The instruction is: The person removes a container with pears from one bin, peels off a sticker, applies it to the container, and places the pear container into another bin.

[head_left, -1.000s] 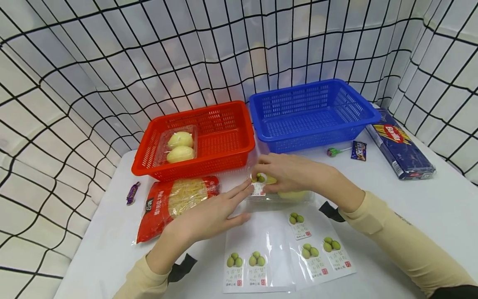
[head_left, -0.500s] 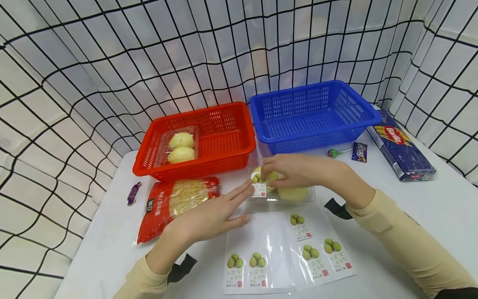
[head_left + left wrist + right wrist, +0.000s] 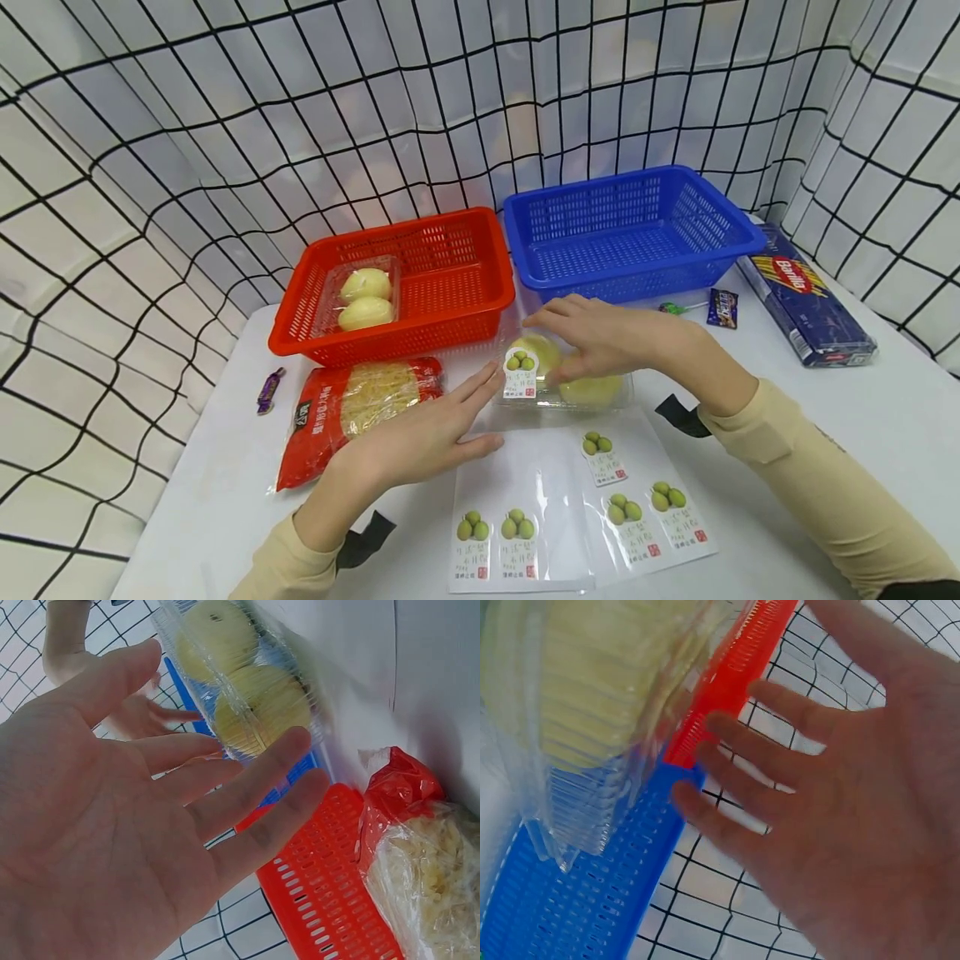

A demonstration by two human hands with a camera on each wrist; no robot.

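"Fingers first: how do yours lie?"

"On my left hand (image 3: 420, 437) they reach out nearly straight, gaps showing between them in the left wrist view. On my right hand (image 3: 607, 333) they're spread and slightly bent, thumb apart."

"What are they near?"

"My clear rectangular plastic box (image 3: 551, 402), with two rounded yellow-green fruits (image 3: 592, 392) inside. It lies on the white table (image 3: 210, 517) in front of me. My right hand is above it, and my left fingertips end just beside its left end. Whether either hand touches it, I can't tell."

"Anything on its top?"

"Near the left end, a white paper label (image 3: 521, 375) printed with green fruit, lines of writing below."

"And closer to you?"

"White glossy sheets (image 3: 555, 471) bearing more labels (image 3: 633, 529) of the same kind: two on the left sheet, three on the right, the topmost of those tilted."

"Beyond the box?"

"To the left, a red plastic mesh basket (image 3: 450, 332) holding a second clear plastic box (image 3: 330, 300), also with two pale fruits. To the right, a blue plastic mesh basket (image 3: 637, 277). Beside my left hand lies a red-and-clear plastic bag (image 3: 322, 425) of pale yellow pieces."
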